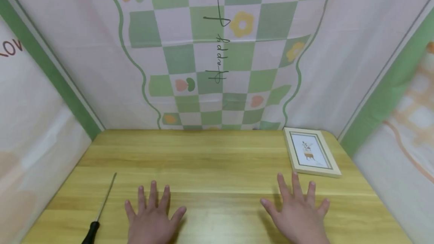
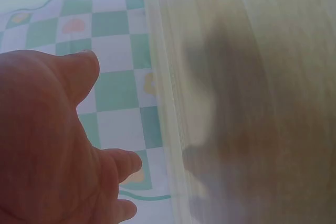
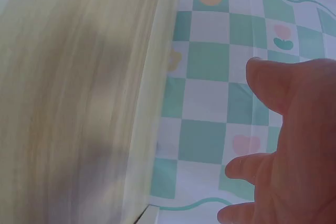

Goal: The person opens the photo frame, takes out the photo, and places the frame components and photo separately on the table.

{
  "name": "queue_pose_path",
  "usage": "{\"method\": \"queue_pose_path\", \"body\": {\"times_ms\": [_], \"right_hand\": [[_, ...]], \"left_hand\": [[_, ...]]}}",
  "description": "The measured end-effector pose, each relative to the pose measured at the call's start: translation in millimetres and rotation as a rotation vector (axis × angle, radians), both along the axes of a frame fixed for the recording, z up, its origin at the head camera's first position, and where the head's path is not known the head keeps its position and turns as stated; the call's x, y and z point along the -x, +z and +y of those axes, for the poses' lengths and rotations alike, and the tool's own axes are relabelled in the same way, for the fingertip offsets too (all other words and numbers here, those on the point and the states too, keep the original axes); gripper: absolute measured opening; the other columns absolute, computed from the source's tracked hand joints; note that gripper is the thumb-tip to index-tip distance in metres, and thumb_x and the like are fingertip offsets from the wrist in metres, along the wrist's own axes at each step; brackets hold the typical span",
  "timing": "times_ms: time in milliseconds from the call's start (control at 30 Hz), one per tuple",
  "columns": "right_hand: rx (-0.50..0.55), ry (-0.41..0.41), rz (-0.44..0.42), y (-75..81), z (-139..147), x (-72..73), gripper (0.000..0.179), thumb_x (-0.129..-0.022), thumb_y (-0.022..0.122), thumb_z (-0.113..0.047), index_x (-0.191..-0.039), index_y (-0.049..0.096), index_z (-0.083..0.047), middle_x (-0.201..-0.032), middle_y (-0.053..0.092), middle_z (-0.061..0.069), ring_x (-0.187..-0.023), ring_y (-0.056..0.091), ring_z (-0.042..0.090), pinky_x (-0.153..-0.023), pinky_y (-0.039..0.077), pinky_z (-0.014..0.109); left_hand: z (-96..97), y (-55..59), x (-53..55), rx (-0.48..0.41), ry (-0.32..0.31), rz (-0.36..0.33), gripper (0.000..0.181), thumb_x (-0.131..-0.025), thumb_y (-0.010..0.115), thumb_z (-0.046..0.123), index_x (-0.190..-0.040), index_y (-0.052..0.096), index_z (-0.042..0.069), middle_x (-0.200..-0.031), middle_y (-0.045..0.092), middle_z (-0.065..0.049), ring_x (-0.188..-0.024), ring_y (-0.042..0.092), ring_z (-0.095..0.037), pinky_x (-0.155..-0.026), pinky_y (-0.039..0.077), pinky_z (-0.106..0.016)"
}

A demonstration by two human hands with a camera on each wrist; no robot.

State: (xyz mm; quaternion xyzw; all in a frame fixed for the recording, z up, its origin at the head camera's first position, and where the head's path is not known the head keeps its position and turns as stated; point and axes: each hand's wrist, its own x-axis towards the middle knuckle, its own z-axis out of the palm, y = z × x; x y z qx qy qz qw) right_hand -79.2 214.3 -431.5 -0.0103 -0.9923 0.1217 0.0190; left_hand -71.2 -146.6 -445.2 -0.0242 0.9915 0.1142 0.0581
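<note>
The table (image 1: 217,161) has a yellowish wood-grain top with streaks running from side to side and a bright patch of reflected light between the hands. A back cloth (image 1: 207,82) hangs behind the far edge; it carries green and white checks, small fruit and flower motifs, a wavy green border and the word "Happy" set sideways. A left cloth (image 1: 40,97) and a right cloth (image 1: 386,104) enclose the sides, each with a green band sloping toward a rear corner; brown letters, partly cut off, show on the left one. The left hand (image 1: 150,221) is palm down above the table, fingers extended and spread, thumb turned inward, grasping nothing. The right hand (image 1: 300,215) mirrors it, equally spread and unloaded. Both wrist views show hand shadows on the wood. The screwdriver (image 1: 106,200) lies left of the left hand, apart from it, shaft pointing away and black handle cut by the lower picture edge. The frame (image 1: 292,159) lies flat, picture upward, at the far right corner, just beyond the right fingertips.
</note>
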Motion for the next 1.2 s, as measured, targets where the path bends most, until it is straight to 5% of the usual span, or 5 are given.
{"method": "queue_pose_path", "body": {"times_ms": [200, 400, 767, 1200], "right_hand": [[-0.033, -0.006, 0.039, 2.0, 16, 12.1, 0.097, -0.091, 0.041, -0.076, -0.159, 0.021, -0.009, -0.158, 0.003, 0.033, -0.13, -0.007, 0.072, -0.084, -0.012, 0.086], [-0.009, -0.058, 0.061, 7.1, 54, 39.3, 0.109, -0.086, 0.044, -0.081, -0.16, 0.006, -0.011, -0.155, -0.014, 0.036, -0.129, -0.028, 0.064, -0.081, -0.019, 0.084], [0.029, -0.153, 0.103, -2.3, 119, 81.0, 0.122, -0.08, 0.053, -0.082, -0.159, -0.007, -0.012, -0.149, -0.027, 0.037, -0.125, -0.033, 0.064, -0.075, -0.018, 0.087], [0.058, -0.027, -0.047, -2.5, 146, 106.1, 0.124, -0.08, 0.056, -0.08, -0.156, -0.016, -0.013, -0.145, -0.038, 0.031, -0.119, -0.037, 0.065, -0.075, -0.015, 0.087]], "left_hand": [[-1.8, 0.5, -0.6, 0.002, -0.001, -0.001, 0.086, -0.093, 0.032, 0.076, -0.155, 0.037, 0.016, -0.161, 0.008, -0.021, -0.143, -0.006, -0.053, -0.098, -0.018, -0.074], [-2.1, 0.4, -1.5, -0.015, 0.002, 0.015, 0.085, -0.094, 0.034, 0.074, -0.155, 0.038, 0.015, -0.161, 0.008, -0.021, -0.143, -0.006, -0.053, -0.097, -0.022, -0.07], [-3.6, -0.1, -2.1, -0.022, 0.01, 0.016, 0.085, -0.094, 0.034, 0.074, -0.155, 0.038, 0.014, -0.161, 0.009, -0.021, -0.143, -0.005, -0.053, -0.098, -0.021, -0.07], [-4.3, 1.3, -3.7, -0.008, 0.011, 0.003, 0.083, -0.095, 0.035, 0.072, -0.155, 0.037, 0.014, -0.161, 0.007, -0.021, -0.143, -0.005, -0.054, -0.097, -0.02, -0.072]]}}
